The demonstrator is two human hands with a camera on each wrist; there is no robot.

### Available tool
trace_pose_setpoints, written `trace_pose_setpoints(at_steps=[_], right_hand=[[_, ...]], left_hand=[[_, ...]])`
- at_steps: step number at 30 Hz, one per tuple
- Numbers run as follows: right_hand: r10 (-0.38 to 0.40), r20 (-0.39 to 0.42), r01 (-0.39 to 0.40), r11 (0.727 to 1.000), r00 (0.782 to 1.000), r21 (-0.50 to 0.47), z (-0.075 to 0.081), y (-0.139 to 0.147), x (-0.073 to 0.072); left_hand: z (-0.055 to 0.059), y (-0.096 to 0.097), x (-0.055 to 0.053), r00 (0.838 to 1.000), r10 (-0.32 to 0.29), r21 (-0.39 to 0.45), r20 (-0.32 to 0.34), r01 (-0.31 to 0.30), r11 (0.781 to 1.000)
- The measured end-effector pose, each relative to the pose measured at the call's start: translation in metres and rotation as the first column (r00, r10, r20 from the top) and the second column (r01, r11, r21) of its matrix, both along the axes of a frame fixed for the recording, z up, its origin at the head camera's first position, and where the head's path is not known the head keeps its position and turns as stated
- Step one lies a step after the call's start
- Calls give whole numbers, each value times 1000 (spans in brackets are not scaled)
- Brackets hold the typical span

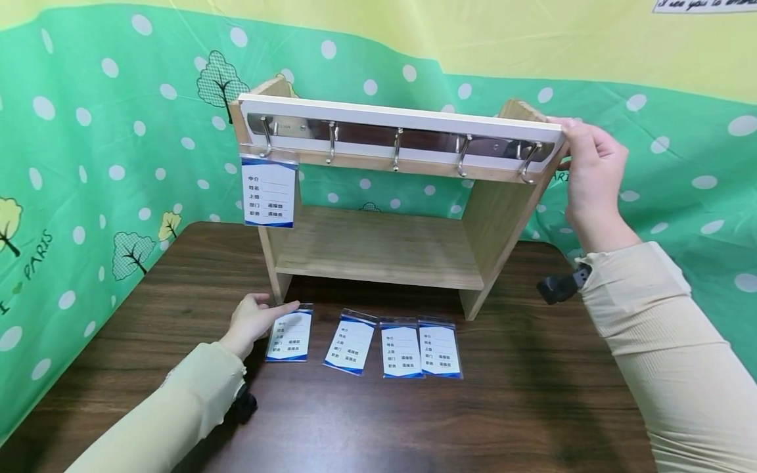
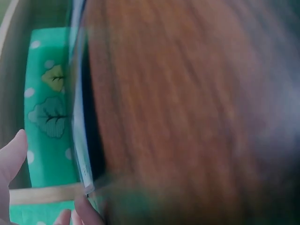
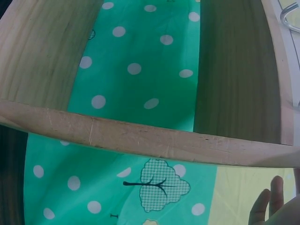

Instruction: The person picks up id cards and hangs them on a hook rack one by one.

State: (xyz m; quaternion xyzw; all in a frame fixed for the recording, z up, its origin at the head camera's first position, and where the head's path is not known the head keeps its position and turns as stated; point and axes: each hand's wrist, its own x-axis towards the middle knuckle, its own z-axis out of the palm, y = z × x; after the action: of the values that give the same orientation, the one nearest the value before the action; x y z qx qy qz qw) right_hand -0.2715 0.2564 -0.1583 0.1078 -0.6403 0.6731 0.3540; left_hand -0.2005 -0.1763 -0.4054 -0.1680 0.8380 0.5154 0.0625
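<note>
At the wooden rack's upper right corner, my right hand grips the end of the white hook board. Several metal hooks line this board, and a badge card hangs from the leftmost one. Down on the table, my left hand reaches a fingertip over the top edge of another badge card. The left wrist view shows that card nearly edge-on, a finger touching its end and the thumb apart from it. Fingers of my right hand show beyond the rack's side edge.
Three more badge cards lie on the dark wooden table in front of the rack: a tilted one, a middle one and a right one, the last two side by side. Behind hangs a green dotted cloth.
</note>
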Motion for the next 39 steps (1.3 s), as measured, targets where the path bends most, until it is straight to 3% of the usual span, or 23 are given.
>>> trace_pose_setpoints(at_steps=[7, 13, 17, 21, 26, 39], right_hand=[[-4, 0, 4, 1000, 1000, -2, 0, 1, 0], [1, 0, -1, 1000, 1000, -6, 1, 1, 0], [-2, 3, 2, 1000, 1000, -1, 1, 2, 0], [3, -1, -3, 1000, 1000, -3, 1, 2, -1], [5, -5, -5, 1000, 1000, -5, 1, 2, -1], [-10, 0, 10, 1000, 1000, 5, 0, 0, -1]], left_hand=[[-1, 7, -5, 997, -77, -174, 11, 78, 982], [-1, 16, -4, 992, -100, -363, 79, 122, 924], [-1, 20, -4, 988, -109, -425, 105, 144, 894], [1, 20, -4, 988, -113, -442, 102, 147, 885], [4, 17, -5, 984, -145, -431, 107, 177, 885], [0, 5, -1, 986, -161, -243, 49, 168, 955]])
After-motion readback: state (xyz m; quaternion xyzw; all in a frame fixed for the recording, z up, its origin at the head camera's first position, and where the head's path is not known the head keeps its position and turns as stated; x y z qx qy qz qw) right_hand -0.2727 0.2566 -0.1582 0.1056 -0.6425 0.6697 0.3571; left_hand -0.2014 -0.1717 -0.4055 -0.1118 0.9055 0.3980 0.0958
